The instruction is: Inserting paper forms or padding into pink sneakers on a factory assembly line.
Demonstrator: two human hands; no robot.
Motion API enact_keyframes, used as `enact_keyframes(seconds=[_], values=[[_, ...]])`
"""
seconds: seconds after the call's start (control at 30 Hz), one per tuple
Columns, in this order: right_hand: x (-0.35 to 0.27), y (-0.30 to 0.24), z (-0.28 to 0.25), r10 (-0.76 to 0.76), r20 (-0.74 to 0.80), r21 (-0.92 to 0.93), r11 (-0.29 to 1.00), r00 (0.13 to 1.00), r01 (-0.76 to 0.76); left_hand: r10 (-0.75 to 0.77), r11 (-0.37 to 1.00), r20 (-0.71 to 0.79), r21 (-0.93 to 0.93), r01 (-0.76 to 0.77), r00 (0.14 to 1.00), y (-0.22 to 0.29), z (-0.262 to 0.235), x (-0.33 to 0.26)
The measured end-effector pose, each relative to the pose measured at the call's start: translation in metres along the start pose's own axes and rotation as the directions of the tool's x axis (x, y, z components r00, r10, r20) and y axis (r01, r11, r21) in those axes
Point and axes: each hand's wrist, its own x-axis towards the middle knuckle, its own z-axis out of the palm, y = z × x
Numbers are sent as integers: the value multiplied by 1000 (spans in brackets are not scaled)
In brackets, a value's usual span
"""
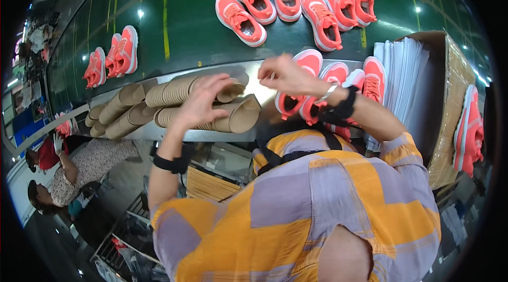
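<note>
Head view first: green conveyor (pixel 180 22) fills the top, carrying scattered coral shoes (pixel 241 20) in loose pairs. Nearer me runs the steel desk (pixel 159 132), edge curving with the lens. On my right stands a cardboard box (pixel 457 78) with a stack of white paper sheets (pixel 402 70) inside it, one more coral shoe just past its far side. Between that box and my hands, a cluster of shoes (pixel 330 78) stands on the desk.

Down to the brown paper cones (pixel 174 91): nested rows lying flat on the desk, long axis running left to right, wide mouths toward the right. My left hand (pixel 201 104) is over the right end of those rows, fingers spread and curled, touching or nearly touching a cone (pixel 241 115) at the mouth end; no firm grip that I can make out. My right hand (pixel 286 74) is up and to the right, fingers pinched together on something pale and thin, too small to tell what. So the left hand is nearer the cones, the right hand nearer the shoes.
</note>
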Motion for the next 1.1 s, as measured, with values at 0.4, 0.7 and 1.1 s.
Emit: enact_keyframes(seconds=[0.4, 0.7, 1.1], values=[[19, 12, 129, 219, -387, 182, 970, 896, -158, -21, 998, -176, -55, 12, 984, -16, 26, -18], [4, 5, 74, 185, -323, 155, 978, 928, -141, 2, 982, -369, 176, 68, 929, -36, 44, -26], [-112, -67, -105, 152, -177, 328, 941, 972, -88, 333, -9, 186, -980, 201, 924, 95, 31, 84]])
